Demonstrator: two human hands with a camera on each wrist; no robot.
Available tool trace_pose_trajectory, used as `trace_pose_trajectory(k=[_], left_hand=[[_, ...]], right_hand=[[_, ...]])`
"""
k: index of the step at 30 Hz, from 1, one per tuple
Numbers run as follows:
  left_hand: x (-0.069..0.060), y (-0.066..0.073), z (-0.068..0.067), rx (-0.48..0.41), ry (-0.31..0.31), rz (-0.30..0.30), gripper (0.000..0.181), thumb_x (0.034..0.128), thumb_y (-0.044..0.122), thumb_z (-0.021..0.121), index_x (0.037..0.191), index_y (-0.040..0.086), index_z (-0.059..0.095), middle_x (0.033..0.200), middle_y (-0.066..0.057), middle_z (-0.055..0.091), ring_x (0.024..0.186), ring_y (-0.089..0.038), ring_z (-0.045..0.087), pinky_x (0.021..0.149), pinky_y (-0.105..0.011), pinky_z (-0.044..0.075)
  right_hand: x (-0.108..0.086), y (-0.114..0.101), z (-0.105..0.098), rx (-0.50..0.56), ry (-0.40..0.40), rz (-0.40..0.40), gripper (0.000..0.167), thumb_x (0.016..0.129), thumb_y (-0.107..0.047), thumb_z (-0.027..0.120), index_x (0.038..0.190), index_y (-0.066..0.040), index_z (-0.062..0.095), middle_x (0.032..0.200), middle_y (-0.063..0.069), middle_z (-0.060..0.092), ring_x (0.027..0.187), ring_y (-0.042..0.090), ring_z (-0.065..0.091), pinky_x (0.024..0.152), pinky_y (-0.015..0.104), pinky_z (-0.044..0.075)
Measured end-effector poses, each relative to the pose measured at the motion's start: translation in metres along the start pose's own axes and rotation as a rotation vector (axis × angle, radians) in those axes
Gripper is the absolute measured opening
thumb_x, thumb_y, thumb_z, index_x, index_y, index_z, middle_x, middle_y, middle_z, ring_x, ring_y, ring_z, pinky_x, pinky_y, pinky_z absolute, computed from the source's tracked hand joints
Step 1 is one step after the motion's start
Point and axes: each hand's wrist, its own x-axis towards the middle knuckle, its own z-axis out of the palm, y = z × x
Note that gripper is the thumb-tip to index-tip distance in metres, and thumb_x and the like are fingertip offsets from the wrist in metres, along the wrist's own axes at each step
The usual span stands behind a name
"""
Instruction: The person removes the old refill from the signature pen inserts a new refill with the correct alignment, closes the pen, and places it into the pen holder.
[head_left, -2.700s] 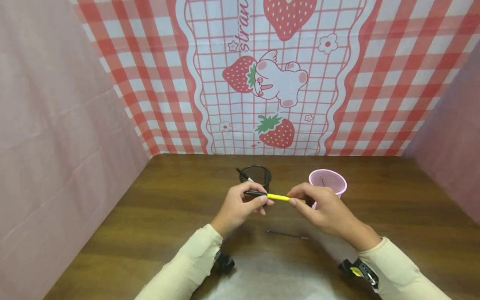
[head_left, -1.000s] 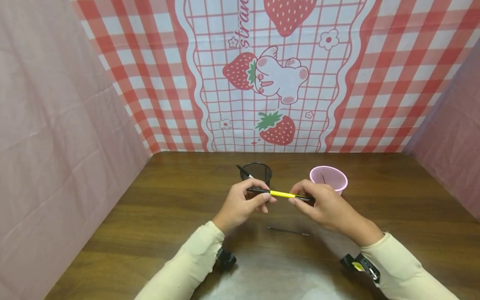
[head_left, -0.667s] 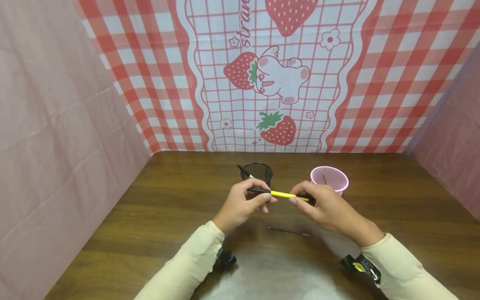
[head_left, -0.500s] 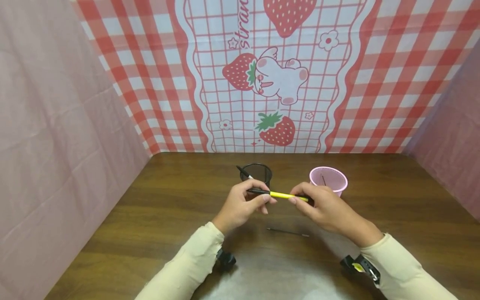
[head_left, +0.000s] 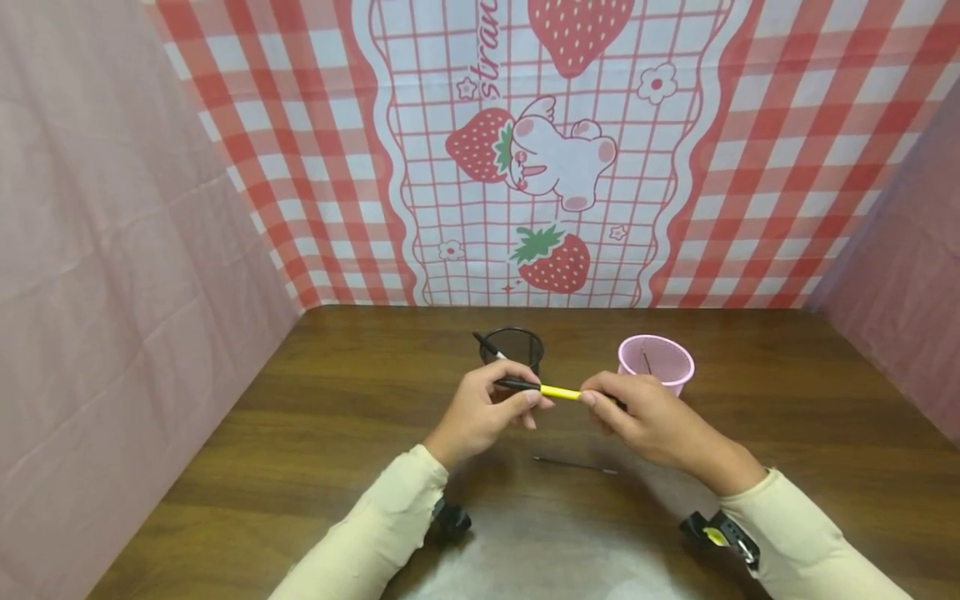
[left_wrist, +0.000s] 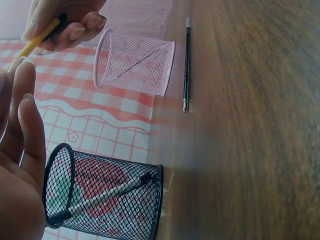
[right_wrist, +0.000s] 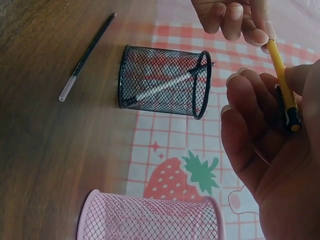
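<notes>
A yellow and black pen (head_left: 559, 392) is held level between both hands above the table. My left hand (head_left: 487, 408) pinches its black end between thumb and fingers. The right hand (head_left: 645, 417) grips the yellow barrel, thumb on top, near the end with the black clip; that end shows in the right wrist view as a black tip (right_wrist: 293, 122). On the table below the hands lies a thin dark pen refill (head_left: 574, 465) with a pale end, touched by neither hand.
Behind the left hand stands a black mesh pen cup (head_left: 534, 350) with a black-and-white pen (head_left: 487, 343) leaning in it. A pink mesh cup (head_left: 682, 385) holding a thin dark stick (head_left: 647, 360) stands behind the right hand. A checked strawberry cloth (head_left: 337, 167) hangs at the back.
The right hand's fingers have shifted along and around the yellow barrel, with the pen's clip end rolling between them. The left hand keeps its grip. The refill and cups stay put.
</notes>
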Motion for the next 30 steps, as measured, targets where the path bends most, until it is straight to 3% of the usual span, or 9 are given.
trace_pose_trajectory(k=[5,7,10,14,21,23,27,28,30], left_hand=[[0.0002,0.0004,0.0006,-0.021,0.000,-0.007,0.014,0.0984,0.007,0.065,0.109,-0.002,0.062,0.091,-0.022,0.073,0.062,-0.025,0.064,0.063,-0.063,0.056],[0.0003,0.0006,0.0009,-0.033,0.000,-0.011,0.015,0.0981,0.006,0.065,0.109,-0.003,0.062,0.091,-0.020,0.073,0.062,-0.023,0.064,0.064,-0.064,0.055],[-0.0001,-0.0002,0.0011,-0.037,-0.002,-0.018,0.014,0.0976,0.003,0.065,0.109,-0.004,0.062,0.091,-0.022,0.073,0.061,-0.023,0.065,0.063,-0.065,0.055],[-0.0004,-0.0004,0.0011,-0.031,-0.008,-0.025,0.013,0.0979,0.002,0.063,0.110,-0.004,0.061,0.092,-0.026,0.072,0.061,-0.025,0.065,0.063,-0.063,0.056],[0.0007,-0.0015,0.0005,-0.043,-0.016,-0.029,0.017,0.0988,0.008,0.064,0.110,-0.004,0.061,0.092,-0.021,0.073,0.063,-0.019,0.066,0.065,-0.066,0.055],[-0.0002,-0.0022,0.0002,-0.052,-0.014,-0.031,0.018,0.0988,0.010,0.065,0.110,-0.003,0.061,0.092,-0.020,0.074,0.062,-0.031,0.066,0.065,-0.068,0.053],[-0.0013,-0.0032,-0.0003,-0.062,0.001,-0.044,0.019,0.0984,0.012,0.066,0.110,-0.002,0.061,0.092,-0.021,0.073,0.062,-0.032,0.066,0.065,-0.069,0.053],[-0.0013,-0.0032,-0.0004,-0.065,0.004,-0.049,0.019,0.0983,0.012,0.066,0.110,-0.002,0.062,0.092,-0.020,0.074,0.062,-0.031,0.066,0.065,-0.068,0.053],[-0.0010,-0.0030,-0.0007,-0.073,0.008,-0.060,0.020,0.0983,0.012,0.066,0.110,-0.003,0.061,0.092,-0.020,0.074,0.062,-0.019,0.066,0.066,-0.068,0.054]], right_hand=[[0.0003,-0.0009,-0.0001,-0.015,0.000,-0.011,0.024,0.098,0.000,0.061,0.087,-0.021,0.063,0.068,-0.015,0.054,0.061,0.000,0.051,0.053,0.020,0.047],[0.0004,-0.0014,-0.0002,-0.007,0.005,-0.010,0.021,0.098,0.001,0.061,0.091,-0.019,0.065,0.069,-0.014,0.055,0.061,0.000,0.052,0.053,0.020,0.047],[0.0008,-0.0023,0.0001,-0.020,0.028,-0.020,0.017,0.094,-0.001,0.067,0.104,-0.014,0.068,0.082,-0.009,0.064,0.066,0.001,0.057,0.057,0.019,0.050],[0.0018,-0.0027,0.0015,-0.065,0.074,-0.045,0.031,0.085,-0.002,0.078,0.113,-0.010,0.067,0.101,-0.004,0.069,0.074,0.004,0.059,0.062,0.018,0.051],[0.0015,-0.0011,0.0023,-0.081,0.102,-0.041,0.030,0.080,-0.001,0.081,0.102,-0.012,0.065,0.087,-0.011,0.063,0.067,0.003,0.055,0.053,0.023,0.050],[0.0011,-0.0009,0.0029,-0.086,0.098,-0.036,0.029,0.079,-0.001,0.081,0.100,-0.013,0.064,0.083,-0.012,0.061,0.065,0.004,0.054,0.052,0.023,0.049],[0.0008,0.0001,0.0037,-0.099,0.111,-0.060,0.030,0.078,0.003,0.080,0.096,-0.014,0.063,0.082,-0.011,0.061,0.066,0.004,0.053,0.052,0.022,0.048],[0.0009,0.0003,0.0037,-0.100,0.119,-0.072,0.030,0.078,0.004,0.080,0.095,-0.013,0.063,0.083,-0.011,0.061,0.066,0.004,0.053,0.053,0.020,0.048],[0.0012,0.0007,0.0034,-0.105,0.137,-0.095,0.030,0.077,0.006,0.079,0.094,-0.013,0.064,0.083,-0.011,0.062,0.067,0.003,0.053,0.055,0.016,0.047]])
